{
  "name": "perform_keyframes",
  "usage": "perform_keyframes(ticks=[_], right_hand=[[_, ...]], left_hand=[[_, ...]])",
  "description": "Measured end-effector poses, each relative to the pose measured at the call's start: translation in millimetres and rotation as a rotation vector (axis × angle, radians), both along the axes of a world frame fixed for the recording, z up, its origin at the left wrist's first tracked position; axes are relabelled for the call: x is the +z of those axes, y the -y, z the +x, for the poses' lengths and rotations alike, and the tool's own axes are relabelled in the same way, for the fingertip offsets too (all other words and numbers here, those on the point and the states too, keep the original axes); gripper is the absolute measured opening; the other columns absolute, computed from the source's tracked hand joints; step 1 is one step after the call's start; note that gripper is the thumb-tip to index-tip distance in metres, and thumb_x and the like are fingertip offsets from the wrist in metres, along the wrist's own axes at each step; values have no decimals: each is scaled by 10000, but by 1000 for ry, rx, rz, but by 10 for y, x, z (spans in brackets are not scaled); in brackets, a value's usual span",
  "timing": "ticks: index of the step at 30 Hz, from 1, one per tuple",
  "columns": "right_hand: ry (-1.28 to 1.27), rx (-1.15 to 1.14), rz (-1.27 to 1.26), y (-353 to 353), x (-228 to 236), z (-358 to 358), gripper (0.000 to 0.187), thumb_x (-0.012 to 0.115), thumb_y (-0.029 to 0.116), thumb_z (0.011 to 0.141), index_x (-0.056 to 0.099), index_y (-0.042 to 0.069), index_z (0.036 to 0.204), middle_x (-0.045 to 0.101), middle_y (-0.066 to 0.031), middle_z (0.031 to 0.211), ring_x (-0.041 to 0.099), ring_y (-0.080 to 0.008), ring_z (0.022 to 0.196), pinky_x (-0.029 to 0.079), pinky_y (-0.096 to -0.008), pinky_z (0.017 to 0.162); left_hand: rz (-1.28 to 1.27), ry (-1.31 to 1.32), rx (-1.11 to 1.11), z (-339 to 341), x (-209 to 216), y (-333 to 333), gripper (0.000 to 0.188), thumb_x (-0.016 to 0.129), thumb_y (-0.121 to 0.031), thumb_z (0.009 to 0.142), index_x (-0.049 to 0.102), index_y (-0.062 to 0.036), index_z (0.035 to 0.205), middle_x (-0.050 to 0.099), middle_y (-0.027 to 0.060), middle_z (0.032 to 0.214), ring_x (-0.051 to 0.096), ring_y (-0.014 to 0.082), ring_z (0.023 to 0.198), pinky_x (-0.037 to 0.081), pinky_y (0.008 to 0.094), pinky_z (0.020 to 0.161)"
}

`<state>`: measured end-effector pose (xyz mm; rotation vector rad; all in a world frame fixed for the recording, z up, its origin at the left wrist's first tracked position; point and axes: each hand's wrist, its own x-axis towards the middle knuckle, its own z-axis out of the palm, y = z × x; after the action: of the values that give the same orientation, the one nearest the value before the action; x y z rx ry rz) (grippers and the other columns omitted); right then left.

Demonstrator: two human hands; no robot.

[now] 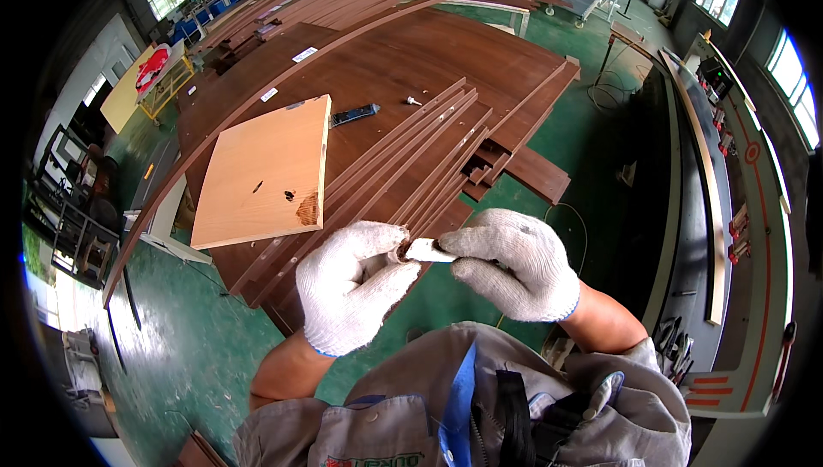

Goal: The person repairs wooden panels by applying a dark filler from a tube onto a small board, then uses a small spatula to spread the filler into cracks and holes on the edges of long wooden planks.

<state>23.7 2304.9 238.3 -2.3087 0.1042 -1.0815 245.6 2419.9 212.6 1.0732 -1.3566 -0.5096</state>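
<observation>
My left hand (350, 289) and my right hand (519, 263), both in white knitted gloves, meet low over the near edge of the stacked brown boards. Between them is a small flat white piece (429, 250). My right thumb and fingers pinch its right end. Its left end meets the left fingertips, where something small and brown shows; the left grip is closed, but I cannot make out what is inside it. Beyond them lies a light wooden panel (261, 171) with dark marks and a brown smear near its corner. A dark blue tube (354, 114) rests beside the panel.
Long brown strips (403, 154) lie across a large brown panel (506, 51). A small white nozzle-like part (413, 101) sits near the tube. One long strip (163, 197) overhangs on the left. A long machine bed (699, 184) runs along the right, beside the green floor (214, 338).
</observation>
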Motion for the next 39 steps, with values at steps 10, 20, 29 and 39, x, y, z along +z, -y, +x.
perform_keyframes(ticks=[10, 20, 29, 39], right_hand=[[-8, -238, -143, -69, 18, -72, 320, 776, -4, 871, 709, -2, 1183, 707, -157, 897, 681, -341, 758, 542, -431, 679], [53, -131, 329, -200, -198, 123, 314, 778, 65, 937, 687, -17, 1227, 733, -173, 1013, 739, -292, 851, 579, -373, 755], [21, -176, 150, -110, -128, 90, 299, 767, -2, 893, 704, -12, 1185, 738, -165, 947, 727, -325, 822, 579, -390, 736], [161, -203, -33, -38, -247, 135, 320, 801, -58, 805, 707, 52, 1091, 739, -138, 1069, 733, -346, 961, 589, -413, 831]], left_hand=[[14, -94, -1, -29, 4, -55, 341, 740, 158, 834, 676, 40, 1148, 733, 131, 1075, 637, 85, 820, 526, 241, 702], [93, -198, 30, -5, -58, 30, 330, 807, 122, 845, 671, 44, 1136, 731, 59, 950, 597, 27, 720, 488, 202, 616], [136, -226, 17, 18, -42, 25, 299, 795, 121, 849, 683, 51, 1117, 733, 60, 930, 603, 32, 714, 491, 203, 616], [301, -335, -66, -29, -1, 43, 258, 787, 68, 879, 702, 32, 1120, 736, 58, 918, 630, 50, 725, 493, 208, 612]])
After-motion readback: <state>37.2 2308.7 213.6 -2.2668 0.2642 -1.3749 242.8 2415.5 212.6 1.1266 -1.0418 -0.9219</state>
